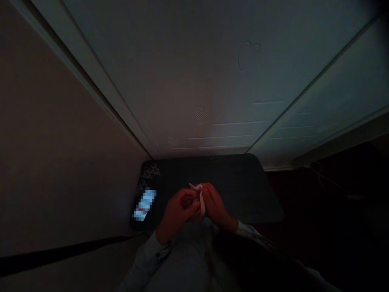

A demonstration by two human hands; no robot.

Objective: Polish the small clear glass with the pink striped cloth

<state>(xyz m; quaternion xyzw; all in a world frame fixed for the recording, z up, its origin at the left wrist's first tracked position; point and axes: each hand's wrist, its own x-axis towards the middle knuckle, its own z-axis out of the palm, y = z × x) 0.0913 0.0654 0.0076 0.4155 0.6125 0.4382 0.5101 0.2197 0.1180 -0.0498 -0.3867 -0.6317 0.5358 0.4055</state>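
In dim light my two hands come together above the near part of a dark table. Between them is a small piece of pinkish-white, soft-looking material [202,205], folded, with a thin edge sticking up at its top. My left hand [181,209] is curled with thumb and fingers closed at the left side of it. Closed on its right side is my right hand [215,206], fingers bent over the edge. It is too dark to tell exactly what the material is, or whether something lies inside it.
The dark table [243,186] stands against pale panels [170,81] with embossed hearts and lines. A lit phone [144,205] lies at its left edge, beside a clear crinkled wrapper [150,170]. A brownish wall [60,142] rises at left. A thin cable [320,174] shows at right.
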